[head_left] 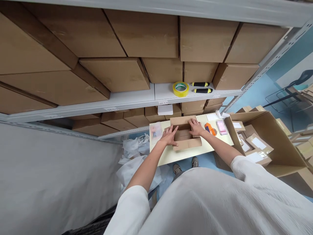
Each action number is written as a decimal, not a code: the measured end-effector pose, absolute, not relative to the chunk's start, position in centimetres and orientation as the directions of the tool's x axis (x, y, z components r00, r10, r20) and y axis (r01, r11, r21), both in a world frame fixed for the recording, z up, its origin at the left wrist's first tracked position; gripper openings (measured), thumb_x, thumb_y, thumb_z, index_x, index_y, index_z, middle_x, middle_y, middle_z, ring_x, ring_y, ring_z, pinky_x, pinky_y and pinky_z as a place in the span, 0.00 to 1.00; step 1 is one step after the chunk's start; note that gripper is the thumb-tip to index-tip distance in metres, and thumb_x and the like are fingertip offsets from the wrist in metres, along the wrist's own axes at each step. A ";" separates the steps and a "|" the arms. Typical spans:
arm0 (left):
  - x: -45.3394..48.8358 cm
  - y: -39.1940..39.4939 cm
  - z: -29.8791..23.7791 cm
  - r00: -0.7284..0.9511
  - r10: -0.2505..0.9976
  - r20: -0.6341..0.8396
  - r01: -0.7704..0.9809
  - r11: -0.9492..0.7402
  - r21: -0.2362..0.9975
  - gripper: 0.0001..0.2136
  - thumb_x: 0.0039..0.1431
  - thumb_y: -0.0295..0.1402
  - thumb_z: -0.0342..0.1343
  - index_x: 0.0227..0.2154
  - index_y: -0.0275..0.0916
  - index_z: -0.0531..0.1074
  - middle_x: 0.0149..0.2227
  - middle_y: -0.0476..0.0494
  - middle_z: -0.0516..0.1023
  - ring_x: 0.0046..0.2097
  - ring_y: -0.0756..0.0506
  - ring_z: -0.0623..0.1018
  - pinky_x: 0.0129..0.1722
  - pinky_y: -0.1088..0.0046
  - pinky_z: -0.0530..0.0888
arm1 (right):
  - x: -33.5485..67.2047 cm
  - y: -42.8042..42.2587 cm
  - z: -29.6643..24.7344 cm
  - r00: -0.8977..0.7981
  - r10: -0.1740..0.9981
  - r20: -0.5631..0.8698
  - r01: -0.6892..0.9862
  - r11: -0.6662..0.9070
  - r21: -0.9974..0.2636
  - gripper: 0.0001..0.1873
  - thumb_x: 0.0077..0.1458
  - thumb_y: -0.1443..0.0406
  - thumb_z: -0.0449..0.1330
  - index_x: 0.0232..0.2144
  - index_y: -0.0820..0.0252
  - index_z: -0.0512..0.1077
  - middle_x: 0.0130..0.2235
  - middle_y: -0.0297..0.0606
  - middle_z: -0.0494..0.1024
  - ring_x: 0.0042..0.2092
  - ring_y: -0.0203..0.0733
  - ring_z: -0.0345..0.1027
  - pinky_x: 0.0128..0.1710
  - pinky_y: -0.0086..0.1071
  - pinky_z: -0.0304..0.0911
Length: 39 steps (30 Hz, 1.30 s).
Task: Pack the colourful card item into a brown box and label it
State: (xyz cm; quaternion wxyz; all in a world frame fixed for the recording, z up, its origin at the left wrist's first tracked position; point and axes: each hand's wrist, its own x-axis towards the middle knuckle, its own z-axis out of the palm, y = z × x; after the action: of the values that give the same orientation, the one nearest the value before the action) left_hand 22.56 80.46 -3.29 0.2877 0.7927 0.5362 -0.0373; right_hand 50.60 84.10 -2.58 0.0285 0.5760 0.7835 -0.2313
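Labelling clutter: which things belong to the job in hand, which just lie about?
In the job:
open cardboard box, left hand and right hand on it
table under it
orange tool nearby, probably

Just lying about, seemingly:
yellow tape roll on the shelf
two knives beside it
white sheeting beside the table

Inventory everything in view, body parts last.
Shelving: one, pale grey, ahead
Shelved boxes: many, brown, ahead
Tape roll: one, yellow, on shelving
Cutters: two, black-yellow, beside roll
Table: one, cream, centre
Open box: one, brown, on table
Packet: one, clear, table's left
Handheld tool: one, orange, right of box
Blurred item: one, pink, right of tool
Large carton: one, brown, right of table
Parcels: many, brown, in and around carton
Plastic sheeting: heap, whitish, left of table
Chair: one, dark, far right
Shirt: one, white, bottom
Shoes: two, greyish, below table
Left hand: one, bare, box's left
Right hand: one, bare, box's right
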 end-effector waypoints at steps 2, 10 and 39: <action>22.6 81.2 -3.3 0.422 0.827 -0.372 0.875 -0.264 0.405 0.68 0.35 0.46 0.80 0.79 0.51 0.48 0.82 0.31 0.34 0.77 0.18 0.52 0.70 0.42 0.60 | 50.7 84.2 -2.6 -0.337 0.886 -0.319 0.911 0.221 -0.349 0.51 0.56 0.64 0.64 0.78 0.57 0.51 0.80 0.55 0.46 0.78 0.67 0.42 0.72 0.63 0.46; 22.7 81.9 -3.9 0.411 0.852 -0.324 0.865 -0.252 0.435 0.67 0.29 0.48 0.81 0.76 0.49 0.56 0.81 0.28 0.42 0.75 0.19 0.57 0.68 0.45 0.61 | 56.0 83.4 -0.9 -0.370 0.916 -0.158 0.892 0.302 -0.336 0.44 0.54 0.72 0.58 0.74 0.56 0.63 0.77 0.49 0.55 0.75 0.64 0.49 0.71 0.60 0.50; 14.3 80.2 -9.3 -0.389 0.889 -0.241 0.558 0.436 0.706 0.21 0.70 0.35 0.51 0.63 0.39 0.71 0.58 0.33 0.82 0.57 0.38 0.82 0.64 0.55 0.75 | 53.3 84.5 -2.7 -0.401 0.771 -0.495 0.916 0.318 -0.246 0.76 0.31 0.51 0.82 0.79 0.47 0.51 0.81 0.48 0.43 0.71 0.77 0.53 0.70 0.63 0.53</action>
State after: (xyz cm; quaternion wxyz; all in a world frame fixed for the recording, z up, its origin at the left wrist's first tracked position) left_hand 14.28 80.24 -9.26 0.3087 0.4586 0.7890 0.2681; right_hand 53.32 84.52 -2.70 0.1448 0.5280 0.7987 -0.2496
